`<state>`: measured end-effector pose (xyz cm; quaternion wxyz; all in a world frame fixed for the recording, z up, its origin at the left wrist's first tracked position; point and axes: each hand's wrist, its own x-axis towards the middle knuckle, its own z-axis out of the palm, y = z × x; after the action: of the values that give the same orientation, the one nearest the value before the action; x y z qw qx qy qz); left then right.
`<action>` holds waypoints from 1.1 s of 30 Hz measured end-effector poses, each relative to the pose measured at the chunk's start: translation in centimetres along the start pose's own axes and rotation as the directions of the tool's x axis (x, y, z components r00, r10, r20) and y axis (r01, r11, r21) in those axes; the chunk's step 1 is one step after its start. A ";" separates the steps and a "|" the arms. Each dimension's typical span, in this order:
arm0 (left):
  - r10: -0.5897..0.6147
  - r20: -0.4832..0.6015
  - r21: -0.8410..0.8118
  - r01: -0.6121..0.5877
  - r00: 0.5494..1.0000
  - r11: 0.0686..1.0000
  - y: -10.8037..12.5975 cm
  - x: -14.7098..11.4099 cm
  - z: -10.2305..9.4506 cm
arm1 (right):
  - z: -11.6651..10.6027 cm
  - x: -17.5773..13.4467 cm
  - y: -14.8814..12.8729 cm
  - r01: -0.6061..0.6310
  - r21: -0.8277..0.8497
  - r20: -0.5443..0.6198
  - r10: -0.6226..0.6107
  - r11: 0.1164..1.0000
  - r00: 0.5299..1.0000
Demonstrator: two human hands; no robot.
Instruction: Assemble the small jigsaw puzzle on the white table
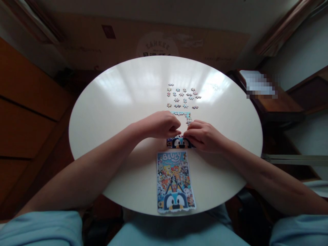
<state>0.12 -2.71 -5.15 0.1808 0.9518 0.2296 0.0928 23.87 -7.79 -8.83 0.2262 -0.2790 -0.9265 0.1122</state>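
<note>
A partly joined jigsaw puzzle (181, 142) lies in the middle of the table, its bottom strip showing a blue cartoon dog's face and its frame enclosing a bare gap. Over its left side is my left hand (166, 125), closed with the fingers curled in; whatever they grip is hidden. My right hand (203, 134) rests at the puzzle's right edge, thumb and fingers pressed together, and I cannot see what is between them. Just below the puzzle lies a colourful picture sheet (175, 181) reading "BLUEY", with the same dog face at its foot.
Several loose puzzle pieces (185, 100) are spread beyond the puzzle on the white oval table (115, 112). A wooden side table (279, 102) stands off to the right. Orange-brown cabinet panels (23, 130) are at the left.
</note>
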 end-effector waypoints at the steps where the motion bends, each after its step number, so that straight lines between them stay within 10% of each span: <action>1: -0.005 -0.040 -0.023 0.004 0.999 1.000 -0.3 -0.1 -0.2 | 0.0 0.0 0.0 -0.009 0.020 0.001 0.009 1.000 1.000; 5: -0.123 -0.291 -0.101 0.098 0.949 0.990 -1.8 -0.8 -1.3 | -0.3 0.4 -0.1 -0.038 0.094 0.006 0.038 0.995 0.999; 10: -0.361 -0.590 -0.236 0.273 0.723 0.933 -3.9 -1.8 -2.4 | -0.3 0.6 -0.2 -0.013 0.140 -0.138 0.033 0.990 0.990; 18: -0.628 -0.648 -0.512 0.364 0.431 0.778 -6.8 -2.1 -1.0 | -3.3 1.4 0.0 -0.062 -0.031 -0.205 0.054 0.998 0.977; 33: -0.768 -0.555 -0.675 0.367 0.319 0.640 -8.6 -2.2 -0.1 | -8.3 9.1 13.3 -0.579 0.002 -0.080 0.577 0.816 0.813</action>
<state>-5.29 3.46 -8.59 0.2793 0.5786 0.5872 0.4924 27.25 8.93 -2.79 0.2139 -0.5536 -0.7899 0.1542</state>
